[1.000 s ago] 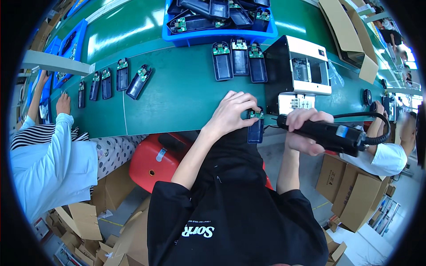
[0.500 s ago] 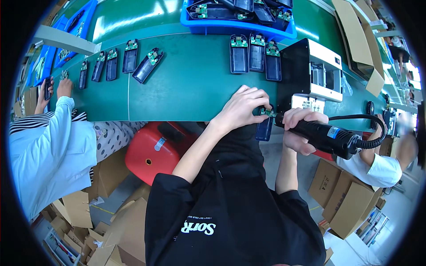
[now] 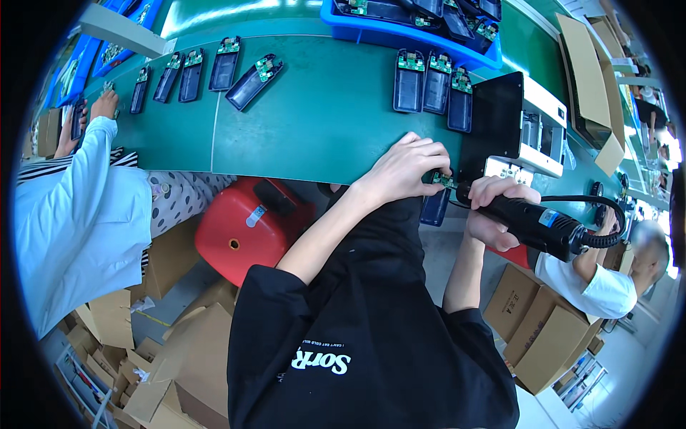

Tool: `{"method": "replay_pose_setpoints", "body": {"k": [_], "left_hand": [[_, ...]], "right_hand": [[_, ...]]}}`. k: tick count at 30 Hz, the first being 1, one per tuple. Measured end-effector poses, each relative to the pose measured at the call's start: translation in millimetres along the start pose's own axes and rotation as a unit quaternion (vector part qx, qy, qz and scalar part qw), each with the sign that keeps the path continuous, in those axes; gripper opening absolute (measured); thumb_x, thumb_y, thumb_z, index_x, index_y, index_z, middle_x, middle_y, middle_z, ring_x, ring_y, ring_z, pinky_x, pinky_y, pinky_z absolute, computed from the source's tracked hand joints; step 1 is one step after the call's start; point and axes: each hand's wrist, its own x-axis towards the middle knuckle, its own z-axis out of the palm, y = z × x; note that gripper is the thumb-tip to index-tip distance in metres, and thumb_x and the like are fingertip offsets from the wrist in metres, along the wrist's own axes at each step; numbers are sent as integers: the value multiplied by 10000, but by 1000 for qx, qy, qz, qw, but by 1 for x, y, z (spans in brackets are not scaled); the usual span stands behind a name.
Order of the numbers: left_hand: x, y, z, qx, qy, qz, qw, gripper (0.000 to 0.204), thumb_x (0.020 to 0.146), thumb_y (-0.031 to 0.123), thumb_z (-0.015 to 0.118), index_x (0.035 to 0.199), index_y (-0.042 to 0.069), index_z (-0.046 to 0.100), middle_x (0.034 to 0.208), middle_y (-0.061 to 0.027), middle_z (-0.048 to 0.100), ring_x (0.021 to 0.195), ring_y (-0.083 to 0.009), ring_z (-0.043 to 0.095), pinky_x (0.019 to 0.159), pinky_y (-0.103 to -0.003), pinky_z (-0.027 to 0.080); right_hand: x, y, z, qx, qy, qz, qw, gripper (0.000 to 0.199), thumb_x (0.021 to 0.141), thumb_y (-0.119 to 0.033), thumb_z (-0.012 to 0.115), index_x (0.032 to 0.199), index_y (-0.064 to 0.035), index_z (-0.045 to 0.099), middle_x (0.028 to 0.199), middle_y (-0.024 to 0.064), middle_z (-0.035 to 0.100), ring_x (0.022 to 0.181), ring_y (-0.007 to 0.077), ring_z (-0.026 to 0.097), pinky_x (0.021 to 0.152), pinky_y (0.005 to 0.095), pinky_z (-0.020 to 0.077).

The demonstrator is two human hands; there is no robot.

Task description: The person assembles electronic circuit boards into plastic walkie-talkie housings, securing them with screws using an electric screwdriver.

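At the table's front edge, my left hand grips the upper end of a dark plastic housing with a small green circuit board in it. The thumb and fingertips press near the board. My right hand is wrapped round a black electric screwdriver, held almost level, its cable curving off to the right. Its tip points left at the board; whether it touches a screw is too small to tell. Beyond my hands, several similar housings with boards stand in a group.
A black and white boxy machine stands right of my hands. At the back, a blue bin holds more housings. Several housings lie at left. A co-worker's hand works far left; another person sits right. A red stool is below.
The whole view has shifted, so the table and its housings sit further right and higher. My hands keep nearly the same hold, with the screwdriver tip still at the board.
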Motion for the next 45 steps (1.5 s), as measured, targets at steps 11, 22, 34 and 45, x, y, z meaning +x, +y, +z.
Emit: {"method": "replay_pose_setpoints", "body": {"k": [11, 22, 34, 45], "left_hand": [[-1, 0, 1, 2, 12, 11, 1000, 268, 705, 180, 822, 914, 124, 664, 989, 4, 629, 938, -194, 619, 887, -337, 430], [-1, 0, 1, -65, -28, -43, 997, 252, 736, 120, 791, 932, 87, 637, 974, -21, 606, 828, -223, 622, 771, -363, 521], [3, -2, 1, -90, -29, -27, 995, 256, 727, 85, 794, 923, 58, 632, 973, -41, 603, 828, -239, 623, 759, -368, 526], [13, 14, -24, -18, -14, -28, 999, 235, 746, 90, 778, 941, 80, 648, 999, -46, 619, 901, -252, 626, 794, -367, 512]], "right_hand": [[-1, 2, 2, -8, 6, 6, 1000, 777, 809, -783, 582, 1045, -63, 408, 664, 63, 485, 468, 146, 467, 462, 272, 437], [-12, 4, -2, -11, 28, -4, 1000, 801, 784, -776, 608, 1011, -40, 391, 636, 60, 486, 475, 160, 496, 444, 287, 449], [-16, 5, 1, 6, 31, -3, 1000, 774, 781, -752, 647, 969, -38, 415, 636, 64, 499, 482, 161, 500, 456, 287, 456], [-14, -11, -13, 42, 58, 2, 997, 782, 780, -770, 634, 988, -46, 422, 641, 52, 489, 476, 144, 486, 446, 265, 435]]}}
